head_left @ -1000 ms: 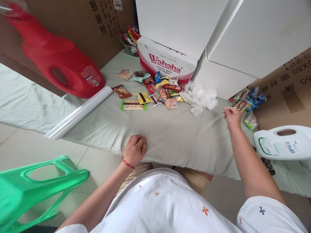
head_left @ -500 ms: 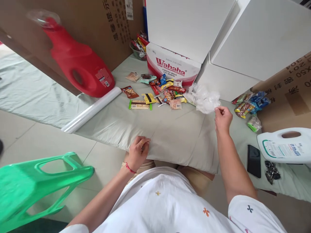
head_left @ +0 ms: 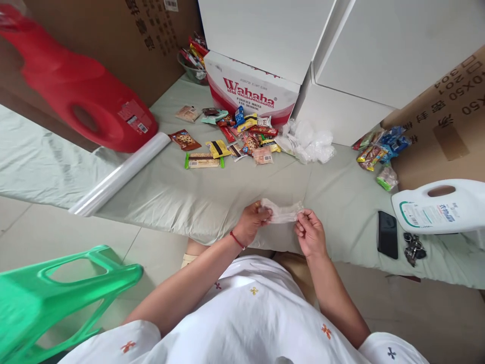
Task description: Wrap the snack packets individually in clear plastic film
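Observation:
A small clear plastic bag [head_left: 282, 212] is stretched between my two hands above the front of the cloth-covered surface. My left hand [head_left: 253, 222] is closed on its left end, and my right hand [head_left: 311, 233] pinches its right end. Beyond them lies a crumpled heap of clear plastic bags [head_left: 308, 141]. Left of that heap is a loose pile of wrapped snacks [head_left: 250, 136], among them a brown cookie packet [head_left: 184, 139], a yellow packet [head_left: 218, 148] and a green-ended bar [head_left: 204, 161].
A Wahaha carton [head_left: 250, 91] stands behind the snacks. Leftward are a roll of plastic film [head_left: 121, 174], a red jug [head_left: 87, 96] and a green stool [head_left: 68, 288]. Rightward lie more snack packets [head_left: 382, 146], a phone [head_left: 387, 234], keys [head_left: 414, 248] and a white bottle [head_left: 439, 207].
My right hand has come from the bag heap back toward me with a plastic bag. My left hand has moved right and now grips the bag's other end. The view has shifted slightly.

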Motion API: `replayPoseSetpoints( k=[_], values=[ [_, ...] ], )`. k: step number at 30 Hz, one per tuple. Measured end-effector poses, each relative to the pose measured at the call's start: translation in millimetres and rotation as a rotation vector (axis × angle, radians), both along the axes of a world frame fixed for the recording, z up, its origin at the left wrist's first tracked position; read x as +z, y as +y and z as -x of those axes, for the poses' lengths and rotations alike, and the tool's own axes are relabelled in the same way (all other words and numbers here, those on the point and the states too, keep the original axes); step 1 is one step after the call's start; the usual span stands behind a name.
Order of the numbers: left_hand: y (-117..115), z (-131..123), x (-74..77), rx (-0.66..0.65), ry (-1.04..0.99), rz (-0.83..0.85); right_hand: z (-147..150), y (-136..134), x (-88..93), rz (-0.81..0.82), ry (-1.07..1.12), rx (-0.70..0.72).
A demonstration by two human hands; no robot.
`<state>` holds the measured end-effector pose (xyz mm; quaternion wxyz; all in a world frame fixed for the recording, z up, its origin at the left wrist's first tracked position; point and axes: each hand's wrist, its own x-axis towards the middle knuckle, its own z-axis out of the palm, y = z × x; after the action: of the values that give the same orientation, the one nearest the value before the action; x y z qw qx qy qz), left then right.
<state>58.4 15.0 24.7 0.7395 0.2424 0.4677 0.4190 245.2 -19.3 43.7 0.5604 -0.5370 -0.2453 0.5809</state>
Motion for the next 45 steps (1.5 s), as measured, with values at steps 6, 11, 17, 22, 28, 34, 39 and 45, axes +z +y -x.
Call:
replayPoseSetpoints(
  k=[6,11,17,22,28,34,39,45],
  values=[
    [2.1,11.2,-3.1,0.155,0.16,-0.118,-28.8,0.6,-13.5,0.015,-0.273,0.114],
    [0.9,17.3,3.6,0.144,0.121,-0.103,-31.3,-2.6,-9.0,-0.414,-0.987,0.152],
    [-6.3,11.3,16.5,0.026,0.024,-0.086,-26.7,8.6,0.0,-0.555,-1.091,0.47],
    [-15.3,9.9,16.5,-0.106,0.082,-0.063,-18.3,4.9,-9.4,-0.419,-0.889,0.407],
    [-17.1,12.4,3.5,-0.229,-0.02,-0.046,-14.4,-1.7,-14.5,-0.111,-0.431,0.273],
    [-17.7,24.8,-7.2,-0.183,0.007,-0.028,-31.3,-1.2,-13.4,0.186,-0.039,0.071],
    [-15.3,31.9,-11.9,-0.152,0.026,-0.031,-41.1,-4.6,-14.3,0.153,-0.207,0.161],
    [-13.8,32.2,-0.4,0.114,0.62,-0.339,-35.3,-10.2,0.2,0.09,-0.07,0.217]
  ],
)
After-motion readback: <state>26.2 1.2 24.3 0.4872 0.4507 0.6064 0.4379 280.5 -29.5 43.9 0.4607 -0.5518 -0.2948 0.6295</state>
